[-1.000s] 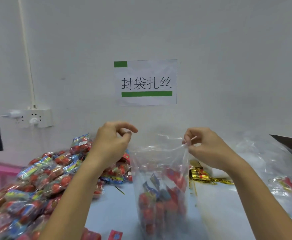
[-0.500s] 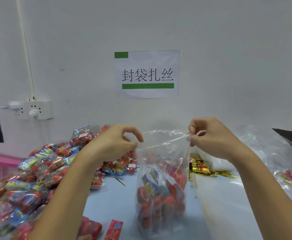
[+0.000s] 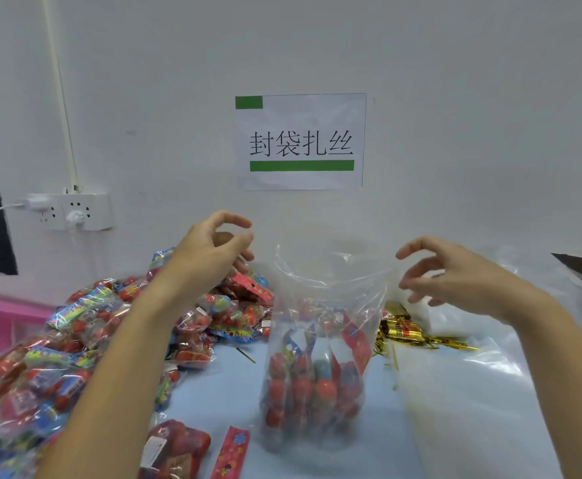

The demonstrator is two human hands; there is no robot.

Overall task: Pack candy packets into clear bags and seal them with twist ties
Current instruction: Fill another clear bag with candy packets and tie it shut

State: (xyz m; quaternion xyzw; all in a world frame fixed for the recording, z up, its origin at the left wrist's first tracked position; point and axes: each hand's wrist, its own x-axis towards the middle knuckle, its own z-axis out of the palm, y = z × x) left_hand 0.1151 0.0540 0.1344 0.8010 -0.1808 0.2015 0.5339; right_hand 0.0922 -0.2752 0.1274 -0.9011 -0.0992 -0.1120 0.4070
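A clear bag (image 3: 320, 305) stands upright on the pale blue table, its lower half filled with red candy packets (image 3: 312, 392) and its mouth gaping open. My left hand (image 3: 210, 250) hovers just left of the bag's rim, fingers loosely curled, holding nothing. My right hand (image 3: 448, 271) hovers just right of the rim, fingers spread and relaxed, apart from the plastic. A bundle of gold twist ties (image 3: 407, 331) lies on the table behind the bag, to its right.
A big heap of candy packets (image 3: 85, 333) covers the table's left side, with a few more (image 3: 175, 447) near the front edge. Empty clear bags (image 3: 483, 385) are stacked on the right. A power strip (image 3: 72, 210) and a paper sign (image 3: 300, 141) hang on the wall.
Both hands have let go of the bag's top edge and moved outward; the bag's mouth has sprung open and the bag stands by itself.
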